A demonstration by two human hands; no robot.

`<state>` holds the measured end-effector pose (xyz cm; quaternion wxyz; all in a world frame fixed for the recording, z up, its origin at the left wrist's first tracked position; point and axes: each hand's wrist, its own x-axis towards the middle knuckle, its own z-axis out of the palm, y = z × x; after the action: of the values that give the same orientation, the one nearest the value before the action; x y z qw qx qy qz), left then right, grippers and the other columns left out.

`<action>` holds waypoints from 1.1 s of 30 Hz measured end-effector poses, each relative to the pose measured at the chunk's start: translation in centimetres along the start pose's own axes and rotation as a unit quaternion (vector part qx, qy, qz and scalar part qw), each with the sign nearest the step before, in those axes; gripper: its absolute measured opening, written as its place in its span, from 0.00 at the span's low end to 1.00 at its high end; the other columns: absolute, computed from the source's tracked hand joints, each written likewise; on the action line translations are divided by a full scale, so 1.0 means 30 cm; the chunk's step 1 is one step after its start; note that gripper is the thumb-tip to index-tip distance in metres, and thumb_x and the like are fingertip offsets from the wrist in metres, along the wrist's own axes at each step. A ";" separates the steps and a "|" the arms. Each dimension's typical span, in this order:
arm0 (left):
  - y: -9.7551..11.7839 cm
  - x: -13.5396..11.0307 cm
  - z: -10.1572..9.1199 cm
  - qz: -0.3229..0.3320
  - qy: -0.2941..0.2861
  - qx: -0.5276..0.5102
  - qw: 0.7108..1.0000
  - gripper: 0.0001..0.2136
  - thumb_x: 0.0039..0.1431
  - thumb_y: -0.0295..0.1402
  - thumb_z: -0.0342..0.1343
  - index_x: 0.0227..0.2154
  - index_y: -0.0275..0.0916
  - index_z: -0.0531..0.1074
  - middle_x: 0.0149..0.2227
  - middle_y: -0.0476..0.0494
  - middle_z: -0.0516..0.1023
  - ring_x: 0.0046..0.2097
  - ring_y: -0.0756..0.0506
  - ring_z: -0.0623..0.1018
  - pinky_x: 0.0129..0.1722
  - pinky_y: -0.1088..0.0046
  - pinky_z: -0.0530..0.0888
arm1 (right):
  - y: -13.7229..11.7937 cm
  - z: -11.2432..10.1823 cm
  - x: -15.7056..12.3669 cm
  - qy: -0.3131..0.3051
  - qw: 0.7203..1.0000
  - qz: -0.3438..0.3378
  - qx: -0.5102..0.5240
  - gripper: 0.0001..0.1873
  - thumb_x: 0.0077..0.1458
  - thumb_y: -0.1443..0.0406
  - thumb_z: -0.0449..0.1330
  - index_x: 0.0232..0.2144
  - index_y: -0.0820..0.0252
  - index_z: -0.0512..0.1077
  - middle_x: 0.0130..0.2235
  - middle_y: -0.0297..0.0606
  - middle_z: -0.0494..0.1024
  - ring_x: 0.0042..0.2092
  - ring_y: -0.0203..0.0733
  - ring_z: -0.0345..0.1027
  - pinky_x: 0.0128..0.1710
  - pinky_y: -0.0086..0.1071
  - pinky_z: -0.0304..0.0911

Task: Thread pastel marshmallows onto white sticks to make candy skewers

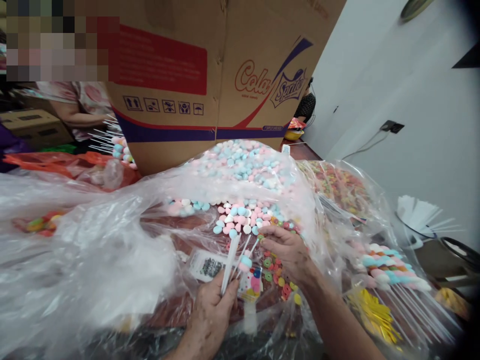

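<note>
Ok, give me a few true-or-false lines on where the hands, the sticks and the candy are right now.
1. The left hand grips a bunch of white sticks. True.
2. The cardboard box stands behind the heap of pink, blue and white candies. True.
3. The right hand rests on the cardboard box. False: it is low down among the candies in the plastic bag, close to the stick tips.
4. The twisted candy sticks lie to the left of the left hand. False: they lie on the far right, beyond the right hand.
</note>
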<state>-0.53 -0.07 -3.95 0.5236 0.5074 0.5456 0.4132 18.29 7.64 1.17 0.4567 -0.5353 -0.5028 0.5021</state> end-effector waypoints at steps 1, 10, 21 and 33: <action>0.000 0.001 -0.001 0.004 -0.001 0.006 1.000 0.14 0.60 0.41 0.52 0.30 0.37 0.77 0.17 0.52 0.70 0.20 0.49 0.67 0.19 0.77 0.62 | -0.004 0.011 -0.004 0.001 1.000 0.003 0.027 0.16 0.41 0.58 0.69 0.33 0.60 0.76 0.25 0.32 0.77 0.27 0.39 0.71 0.29 0.32 0.66; 0.010 -0.001 0.002 0.003 -0.006 0.026 1.000 0.15 0.60 0.40 0.50 0.37 0.37 0.78 0.18 0.53 0.69 0.21 0.48 0.66 0.21 0.76 0.62 | 0.015 0.027 -0.017 0.022 0.999 -0.031 0.021 0.15 0.40 0.59 0.69 0.32 0.60 0.77 0.24 0.31 0.74 0.26 0.36 0.68 0.26 0.29 0.65; 0.013 0.000 0.006 -0.009 0.020 0.002 1.000 0.16 0.58 0.42 0.51 0.37 0.36 0.79 0.16 0.54 0.67 0.19 0.49 0.64 0.19 0.76 0.60 | 0.024 0.066 -0.095 -0.014 0.973 -0.180 -0.146 0.11 0.58 0.65 0.57 0.37 0.54 0.80 0.41 0.38 0.80 0.43 0.41 0.74 0.46 0.35 0.70; -0.012 0.002 0.014 -0.032 0.058 -0.039 0.997 0.15 0.56 0.44 0.55 0.24 0.38 0.74 0.15 0.54 0.68 0.17 0.51 0.63 0.16 0.78 0.59 | -0.048 -0.070 -0.028 0.112 0.931 -0.145 -0.315 0.14 0.59 0.60 0.54 0.41 0.55 0.77 0.42 0.38 0.81 0.44 0.44 0.73 0.47 0.37 0.65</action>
<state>-0.16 -0.10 -4.35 0.5236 0.4437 0.5745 0.4460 20.26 6.94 2.83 0.3855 -0.6257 -0.6531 0.1828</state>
